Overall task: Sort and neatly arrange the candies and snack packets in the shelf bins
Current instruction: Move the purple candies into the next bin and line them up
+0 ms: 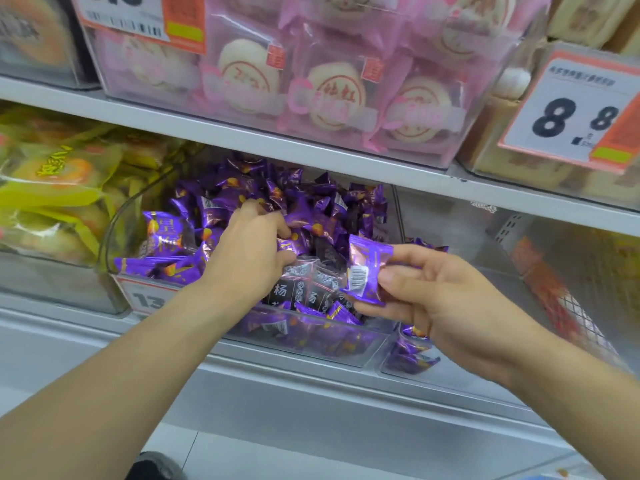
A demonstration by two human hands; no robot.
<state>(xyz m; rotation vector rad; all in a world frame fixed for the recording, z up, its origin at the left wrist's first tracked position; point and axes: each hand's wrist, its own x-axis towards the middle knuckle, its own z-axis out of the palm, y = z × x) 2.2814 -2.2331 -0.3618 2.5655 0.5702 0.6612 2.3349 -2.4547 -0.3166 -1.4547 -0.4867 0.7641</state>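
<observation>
Yellow snack packets (59,188) are sitting in the left bin. Left hand (249,251) is reaching into the clear bin (311,337) of purple candies (263,192), fingers curled round a few. Right hand (433,299) is pinching one purple candy packet (365,268), barcode up, just beside the bin's right edge.

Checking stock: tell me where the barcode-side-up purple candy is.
Head view, right of centre: the purple candy is pinched in the right hand, just above the clear bin's front edge.
</observation>
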